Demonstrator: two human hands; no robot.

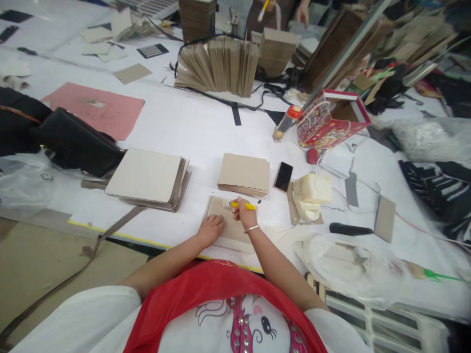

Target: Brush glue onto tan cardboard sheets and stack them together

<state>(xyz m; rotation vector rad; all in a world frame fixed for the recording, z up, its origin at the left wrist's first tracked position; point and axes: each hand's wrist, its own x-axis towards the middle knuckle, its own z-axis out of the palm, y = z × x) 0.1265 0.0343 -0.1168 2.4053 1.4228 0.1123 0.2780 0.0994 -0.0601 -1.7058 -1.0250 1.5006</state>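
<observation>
A cardboard sheet [235, 234] lies on the table right in front of me, over a paler piece whose edges show. My left hand [211, 230] lies flat on the sheet's left part, pressing it down. Held in my right hand [243, 212] is a yellow-handled brush [249, 206], its pale tip pointing left over the sheet's upper edge. Just beyond stands a short stack of tan cardboard sheets [243, 171]. To the left is a thicker stack of larger pale boards [145, 176].
On the right are a phone [283, 176], a cream block [312, 191], a black-handled tool [351, 229] and a plastic-wrapped tub [349, 260]. Farther back stand a red-capped bottle [287, 122], a red gift bag [331, 122] and fanned boards [221, 66]. A co-worker's hand [303, 12] shows behind.
</observation>
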